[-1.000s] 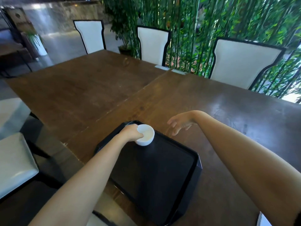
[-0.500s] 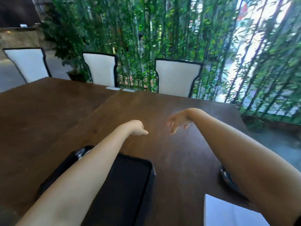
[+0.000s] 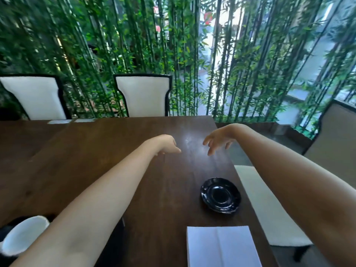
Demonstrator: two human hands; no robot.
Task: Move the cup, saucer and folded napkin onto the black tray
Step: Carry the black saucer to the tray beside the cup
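Note:
The white cup [image 3: 23,235] stands on the black tray [image 3: 113,245] at the bottom left; my left forearm covers most of the tray. A glossy black saucer [image 3: 220,194] lies on the dark wooden table [image 3: 92,155] right of centre. The white folded napkin [image 3: 221,247] lies flat near the table's front edge, just below the saucer. My left hand [image 3: 166,144] hovers over the table's middle with fingers curled and nothing in it. My right hand [image 3: 217,140] hovers beyond the saucer, fingers spread and empty.
Two white chairs with black frames [image 3: 143,95] stand along the far side before a bamboo screen. A white seat cushion [image 3: 264,207] sits off the table's right edge under my right arm. Another chair back [image 3: 335,139] is at the far right.
My left hand let go of the cup on the tray and rose over the table. The view swung right, so the saucer and napkin now show fully. My right hand spread its fingers.

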